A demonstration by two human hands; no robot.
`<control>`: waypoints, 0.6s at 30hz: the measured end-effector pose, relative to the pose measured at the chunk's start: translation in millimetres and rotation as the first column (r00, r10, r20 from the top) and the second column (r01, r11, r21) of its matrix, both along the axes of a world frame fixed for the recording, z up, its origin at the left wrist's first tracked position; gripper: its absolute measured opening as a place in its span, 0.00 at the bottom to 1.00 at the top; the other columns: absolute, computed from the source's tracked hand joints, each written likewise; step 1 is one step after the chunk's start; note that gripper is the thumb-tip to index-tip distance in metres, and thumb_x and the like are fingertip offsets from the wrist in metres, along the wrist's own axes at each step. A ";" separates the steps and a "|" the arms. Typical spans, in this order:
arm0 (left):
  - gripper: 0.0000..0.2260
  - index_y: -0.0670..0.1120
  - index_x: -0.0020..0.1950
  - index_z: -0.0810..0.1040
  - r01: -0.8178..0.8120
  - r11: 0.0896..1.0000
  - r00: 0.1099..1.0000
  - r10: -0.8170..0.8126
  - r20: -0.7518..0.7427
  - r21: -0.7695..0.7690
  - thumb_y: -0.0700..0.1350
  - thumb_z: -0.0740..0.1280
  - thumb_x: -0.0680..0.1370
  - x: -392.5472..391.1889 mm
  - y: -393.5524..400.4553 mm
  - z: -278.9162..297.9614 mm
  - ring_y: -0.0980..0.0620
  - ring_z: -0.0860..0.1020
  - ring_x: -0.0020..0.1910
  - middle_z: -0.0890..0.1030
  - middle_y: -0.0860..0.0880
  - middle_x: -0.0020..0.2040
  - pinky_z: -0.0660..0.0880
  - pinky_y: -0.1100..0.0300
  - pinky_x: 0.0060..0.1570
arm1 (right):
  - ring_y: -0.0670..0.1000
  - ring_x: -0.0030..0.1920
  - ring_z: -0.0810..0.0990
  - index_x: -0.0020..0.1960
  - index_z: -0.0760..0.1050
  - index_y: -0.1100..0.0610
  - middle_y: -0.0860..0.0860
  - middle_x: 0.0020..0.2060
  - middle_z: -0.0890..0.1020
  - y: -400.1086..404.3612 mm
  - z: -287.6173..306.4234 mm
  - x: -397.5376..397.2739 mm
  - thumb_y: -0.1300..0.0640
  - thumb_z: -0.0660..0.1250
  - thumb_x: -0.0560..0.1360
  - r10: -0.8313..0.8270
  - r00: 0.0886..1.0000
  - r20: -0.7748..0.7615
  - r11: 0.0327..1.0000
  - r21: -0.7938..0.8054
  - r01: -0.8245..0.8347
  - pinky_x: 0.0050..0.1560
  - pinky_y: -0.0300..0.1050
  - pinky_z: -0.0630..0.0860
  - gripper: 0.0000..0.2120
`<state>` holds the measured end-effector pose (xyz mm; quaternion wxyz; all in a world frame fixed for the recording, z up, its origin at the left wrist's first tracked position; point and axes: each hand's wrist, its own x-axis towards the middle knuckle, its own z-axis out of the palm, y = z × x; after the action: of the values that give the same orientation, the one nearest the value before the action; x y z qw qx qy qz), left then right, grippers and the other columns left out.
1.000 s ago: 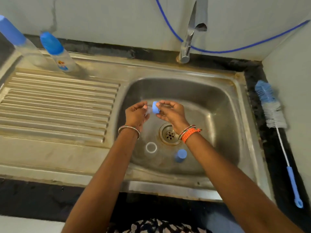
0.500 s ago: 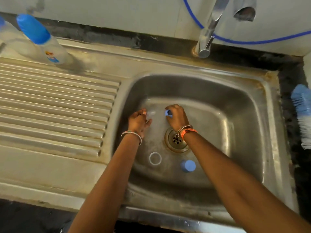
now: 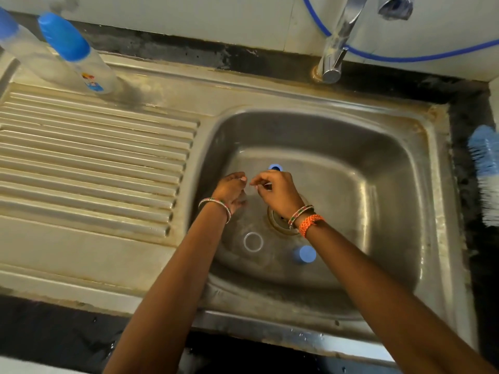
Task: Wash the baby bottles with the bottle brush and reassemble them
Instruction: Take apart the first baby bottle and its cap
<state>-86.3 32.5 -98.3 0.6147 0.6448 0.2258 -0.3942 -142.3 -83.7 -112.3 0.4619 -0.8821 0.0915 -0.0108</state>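
Both my hands are low inside the steel sink [image 3: 391, 163]. My left hand [image 3: 232, 190] and my right hand [image 3: 278, 191] meet at the fingertips and pinch a small clear teat [image 3: 250, 190], which is blurred. A blue screw ring [image 3: 275, 167] lies on the sink floor just beyond my right hand. Nearer me on the sink floor lie a clear ring [image 3: 253, 242] and a blue cap [image 3: 305, 254]. Two capped baby bottles [image 3: 78, 60] [image 3: 13, 39] stand at the back left of the drainboard. The bottle brush [image 3: 486, 171] lies on the counter at the right.
The tap [image 3: 337, 41] stands behind the basin with its spout overhead, and no water runs. A blue hose [image 3: 405, 59] runs along the wall. The drain [image 3: 278, 222] is partly hidden under my right wrist. The ribbed drainboard [image 3: 94, 163] lies to the left.
My right hand has let go of the blue ring, which now lies on the sink floor, and has joined my left hand on the clear teat. The view has moved closer and to the left.
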 end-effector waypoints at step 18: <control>0.07 0.47 0.52 0.79 0.019 0.982 0.945 0.043 0.324 -0.187 0.38 0.64 0.78 -17.6 65.5 73.2 0.52 0.82 0.48 0.85 0.51 0.46 0.77 0.55 0.54 | 0.52 0.52 0.79 0.56 0.79 0.56 0.52 0.51 0.81 10.1 22.1 -18.7 0.59 0.66 0.74 0.175 0.984 -0.035 0.952 -0.249 -0.178 0.51 0.47 0.75 0.11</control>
<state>-103.9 98.0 -25.1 0.7040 0.6390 0.0866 -0.2977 -161.0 -73.6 -90.1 0.3451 -0.9381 0.0132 0.0247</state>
